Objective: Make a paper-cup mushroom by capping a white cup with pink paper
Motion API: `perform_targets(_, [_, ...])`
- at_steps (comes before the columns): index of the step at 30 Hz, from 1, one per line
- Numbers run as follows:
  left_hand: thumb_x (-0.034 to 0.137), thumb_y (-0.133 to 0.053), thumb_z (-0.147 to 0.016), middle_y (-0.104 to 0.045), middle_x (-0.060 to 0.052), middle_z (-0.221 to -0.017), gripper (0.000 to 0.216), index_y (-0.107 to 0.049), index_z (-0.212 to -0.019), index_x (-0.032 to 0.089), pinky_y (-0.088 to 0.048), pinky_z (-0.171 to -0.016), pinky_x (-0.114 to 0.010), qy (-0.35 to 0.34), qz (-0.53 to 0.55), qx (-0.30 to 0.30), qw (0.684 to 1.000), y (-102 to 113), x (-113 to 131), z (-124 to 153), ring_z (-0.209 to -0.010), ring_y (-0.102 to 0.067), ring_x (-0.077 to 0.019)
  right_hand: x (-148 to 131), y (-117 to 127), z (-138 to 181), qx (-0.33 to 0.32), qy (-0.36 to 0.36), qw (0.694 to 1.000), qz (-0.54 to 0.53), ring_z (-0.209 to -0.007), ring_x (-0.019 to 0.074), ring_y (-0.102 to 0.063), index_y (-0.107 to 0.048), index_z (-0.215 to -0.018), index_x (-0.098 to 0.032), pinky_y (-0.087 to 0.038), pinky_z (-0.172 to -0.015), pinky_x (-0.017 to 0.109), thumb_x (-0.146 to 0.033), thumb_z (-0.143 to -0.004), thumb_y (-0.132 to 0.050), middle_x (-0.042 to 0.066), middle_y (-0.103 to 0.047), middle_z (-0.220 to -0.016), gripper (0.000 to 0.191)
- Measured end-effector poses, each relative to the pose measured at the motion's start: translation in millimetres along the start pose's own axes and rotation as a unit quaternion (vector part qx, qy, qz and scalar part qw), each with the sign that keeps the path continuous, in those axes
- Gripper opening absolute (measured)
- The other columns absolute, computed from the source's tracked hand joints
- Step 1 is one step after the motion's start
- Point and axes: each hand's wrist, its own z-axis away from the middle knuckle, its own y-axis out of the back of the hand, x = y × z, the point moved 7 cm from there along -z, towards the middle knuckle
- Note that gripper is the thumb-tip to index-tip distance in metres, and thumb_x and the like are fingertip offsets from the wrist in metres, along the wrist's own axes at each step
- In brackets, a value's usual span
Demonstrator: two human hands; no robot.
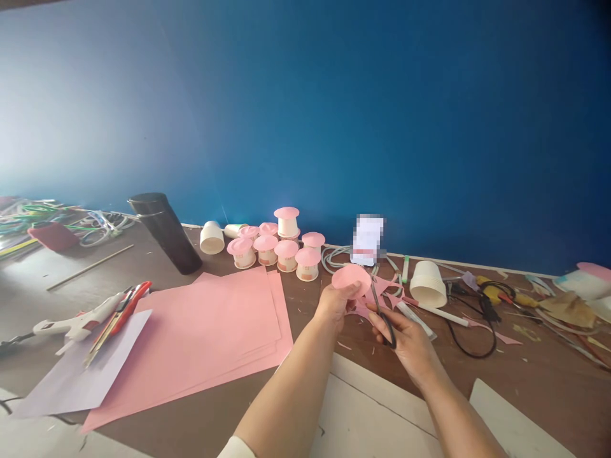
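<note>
My left hand [337, 302] pinches a round pink paper disc [350, 278] by its lower edge, thumb on top. A pair of dark-handled scissors [387, 327] sits in my right hand [403, 337], blades pointing up beside the disc's right edge. Whether the blades touch the paper I cannot tell. Pink paper scraps [392, 298] lie on the table behind and below the scissors. To the left of my left hand stand several small white paper cups with pink paper tops [307, 261], one stacked higher at the back.
Pink sheets [214, 318] are piled at left, with a lilac sheet [114, 375], a red box cutter [128, 308] and a glue gun [76, 321]. A black bottle [167, 232] stands behind. A phone [367, 238] leans on the blue wall. White cups [428, 283] and cables lie right.
</note>
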Motion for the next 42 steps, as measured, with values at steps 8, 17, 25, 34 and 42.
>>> perform_targets(8, [0.023,-0.084,-0.06,-0.067,-0.01,-0.089,0.039,-0.067,-0.093,0.009,-0.046,-0.058,-0.023,-0.001,0.005,-0.008,1.0,-1.7,-1.3,0.0,-0.069,-0.058,-0.0125,0.9,2.0,-1.6,0.004,0.015,1.0,0.003,-0.061,0.0169,-0.059,-0.075,-0.11,-0.023,-0.049,-0.064,0.029,-0.056,-0.066,-0.074,0.001,-0.064,-0.065,0.055])
perform_targets(17, [0.024,-0.082,-0.063,-0.067,-0.01,-0.086,0.04,-0.067,-0.096,0.008,-0.046,-0.058,-0.023,0.003,0.005,-0.008,1.0,0.6,-2.8,-2.0,-0.068,-0.059,-0.0125,3.5,1.6,-2.2,-0.002,0.004,1.0,-0.016,-0.06,0.0147,-0.056,-0.075,-0.108,-0.024,-0.047,-0.063,0.028,-0.054,-0.066,-0.076,-0.001,-0.063,-0.064,0.052])
perform_targets(25, [0.025,-0.081,-0.065,-0.067,-0.009,-0.083,0.039,-0.066,-0.098,0.01,-0.046,-0.058,-0.022,0.004,0.007,-0.013,1.0,-0.7,-0.3,-1.4,-0.065,-0.058,-0.0114,-1.7,0.9,0.7,0.008,0.004,1.0,-0.016,-0.059,0.0158,-0.058,-0.076,-0.106,-0.022,-0.05,-0.062,0.029,-0.053,-0.064,-0.078,0.001,-0.064,-0.063,0.052])
perform_targets(34, [0.027,-0.081,-0.065,-0.066,-0.007,-0.081,0.041,-0.065,-0.099,0.012,-0.045,-0.057,-0.022,-0.001,0.008,-0.012,1.0,1.0,-1.0,-3.4,-0.06,-0.055,-0.0092,-1.4,1.0,0.6,0.004,-0.001,1.0,0.004,-0.059,0.0157,-0.058,-0.076,-0.108,-0.022,-0.049,-0.061,0.027,-0.054,-0.064,-0.077,0.0,-0.064,-0.063,0.054])
perform_targets(42, [0.027,-0.08,-0.065,-0.066,-0.006,-0.082,0.041,-0.065,-0.101,0.013,-0.045,-0.057,-0.022,0.001,0.006,-0.006,1.0,1.7,-0.7,-4.5,-0.061,-0.056,-0.0096,3.1,0.5,-2.2,-0.003,0.001,1.0,0.009,-0.059,0.0151,-0.057,-0.075,-0.11,-0.022,-0.046,-0.059,0.026,-0.052,-0.064,-0.077,0.0,-0.064,-0.063,0.055])
